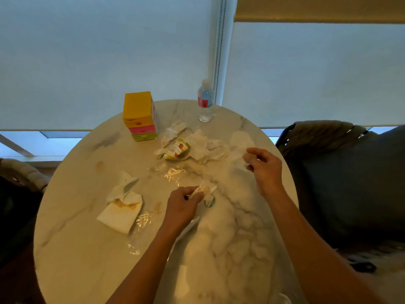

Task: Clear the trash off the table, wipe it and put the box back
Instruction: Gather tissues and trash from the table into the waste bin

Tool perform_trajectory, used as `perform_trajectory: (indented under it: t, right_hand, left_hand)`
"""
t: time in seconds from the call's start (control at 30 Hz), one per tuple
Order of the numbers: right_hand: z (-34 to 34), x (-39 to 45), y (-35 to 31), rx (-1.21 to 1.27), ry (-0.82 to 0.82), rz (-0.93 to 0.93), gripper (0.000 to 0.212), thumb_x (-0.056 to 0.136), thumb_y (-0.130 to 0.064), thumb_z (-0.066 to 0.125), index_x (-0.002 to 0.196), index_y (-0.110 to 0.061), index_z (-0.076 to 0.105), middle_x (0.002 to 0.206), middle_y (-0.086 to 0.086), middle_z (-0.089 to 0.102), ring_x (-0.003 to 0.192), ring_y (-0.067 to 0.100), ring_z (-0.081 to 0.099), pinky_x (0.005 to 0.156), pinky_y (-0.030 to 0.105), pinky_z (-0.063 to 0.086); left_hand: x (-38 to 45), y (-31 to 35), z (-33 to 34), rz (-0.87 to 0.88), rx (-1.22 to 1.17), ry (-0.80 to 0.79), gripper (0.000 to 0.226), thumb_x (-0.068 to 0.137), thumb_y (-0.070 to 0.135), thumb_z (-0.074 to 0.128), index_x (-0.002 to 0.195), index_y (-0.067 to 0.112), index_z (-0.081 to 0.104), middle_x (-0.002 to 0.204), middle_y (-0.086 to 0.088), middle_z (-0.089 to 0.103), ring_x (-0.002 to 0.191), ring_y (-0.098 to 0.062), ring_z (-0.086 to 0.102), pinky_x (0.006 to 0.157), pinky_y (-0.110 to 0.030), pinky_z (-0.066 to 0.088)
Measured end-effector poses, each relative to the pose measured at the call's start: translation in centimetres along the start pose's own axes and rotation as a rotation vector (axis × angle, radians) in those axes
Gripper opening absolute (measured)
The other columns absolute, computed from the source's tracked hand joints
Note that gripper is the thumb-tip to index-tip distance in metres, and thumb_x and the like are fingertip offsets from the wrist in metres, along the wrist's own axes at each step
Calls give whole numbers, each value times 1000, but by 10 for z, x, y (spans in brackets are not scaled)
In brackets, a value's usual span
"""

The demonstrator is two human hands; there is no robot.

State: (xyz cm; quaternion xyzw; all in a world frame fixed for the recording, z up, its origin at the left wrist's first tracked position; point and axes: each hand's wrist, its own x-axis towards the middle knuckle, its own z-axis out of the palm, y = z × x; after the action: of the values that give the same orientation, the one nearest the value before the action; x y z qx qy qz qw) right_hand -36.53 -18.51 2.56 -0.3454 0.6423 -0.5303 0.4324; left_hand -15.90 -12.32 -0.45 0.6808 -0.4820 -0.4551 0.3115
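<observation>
Left hand (183, 201) pinches crumpled wrapper (202, 190) (fingers curled); right hand (264, 165) hovers.

Colours on a marble table (83, 249)

White with grey veins; yellow, pink and green box (140, 116); white napkins (122, 205); red-and-blue-labelled clear bottle (205, 104); dark grey chair (350, 172).

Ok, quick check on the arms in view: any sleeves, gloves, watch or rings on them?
Both forearms are bare up to the frame's edge: no sleeves show. The left hand and right hand wear no gloves. No watch or band shows on either wrist. No rings visible, though the picture is too soft to rule out a thin one.
</observation>
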Motion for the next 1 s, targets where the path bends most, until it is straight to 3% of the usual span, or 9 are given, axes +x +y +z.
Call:
perform_trajectory:
  t: [0.13, 0.27, 0.43, 0.63, 0.7, 0.8, 0.9, 1.0]
  right_hand:
    - [-45, -34, 19, 59, -27, 83, 24, 82, -1, 70, 101, -16, 66, 93, 3, 67, 80, 13, 65, 64, 19, 55]
    - [-101, -77, 45, 46, -69, 156, 28, 82, 3, 68, 107, -10, 62, 87, 7, 67, 72, 13, 64, 61, 17, 54]
    - [-184, -136, 88, -57, -88, 260, 14, 85, -1, 66, 97, -10, 67, 87, 6, 69, 73, 8, 66, 61, 14, 53]
    - [-278, -186, 168, -238, -84, 451, 14, 88, -5, 64, 94, -18, 68, 91, -1, 67, 84, 12, 65, 63, 18, 52]
    - [-300, -196, 201, -318, -91, 465, 16, 85, -4, 67, 85, -21, 69, 87, -1, 67, 79, 13, 64, 60, 18, 49]
    - [-326, -207, 254, -391, -88, 492, 23, 79, -6, 73, 70, -27, 68, 77, 0, 67, 72, 17, 62, 67, 32, 51]
    - [-339, -215, 310, -455, -70, 548, 27, 83, -7, 65, 69, -29, 67, 72, 0, 65, 67, 20, 61, 64, 35, 50]
    - [-341, -216, 354, -464, -63, 602, 30, 89, -3, 54, 76, -28, 64, 79, 2, 66, 71, 19, 64, 64, 34, 51]
  left_hand:
    - [-36, 2, 26, 4, -20, -4, 24, 86, 23, 66, 109, 22, 72, 100, 5, 69, 83, -4, 62, 70, -19, 47]
    - [-76, 3, 61, 54, -29, -22, 26, 84, 17, 67, 109, 26, 71, 97, 10, 70, 81, 2, 63, 72, -15, 49]
    - [-136, -1, 119, 97, -18, -74, 18, 80, 15, 72, 91, 27, 69, 76, 5, 66, 71, -13, 61, 63, -21, 51]
    - [-202, -34, 193, 68, 44, -238, 5, 83, 17, 70, 86, 20, 68, 78, 11, 66, 73, 2, 61, 66, -7, 47]
    - [-219, -51, 215, 14, 49, -283, 8, 81, 14, 71, 87, 20, 70, 83, 9, 68, 77, -2, 63, 69, -11, 49]
    - [-236, -81, 243, -48, 101, -328, 11, 79, 12, 72, 86, 21, 71, 85, 7, 70, 81, -9, 65, 74, -20, 52]
    - [-245, -116, 269, -75, 140, -352, 15, 80, 12, 72, 88, 24, 69, 83, 8, 69, 79, -8, 65, 74, -22, 53]
    - [-246, -160, 292, -129, 180, -344, 18, 81, 15, 72, 93, 24, 62, 85, 3, 65, 79, -11, 63, 73, -26, 54]
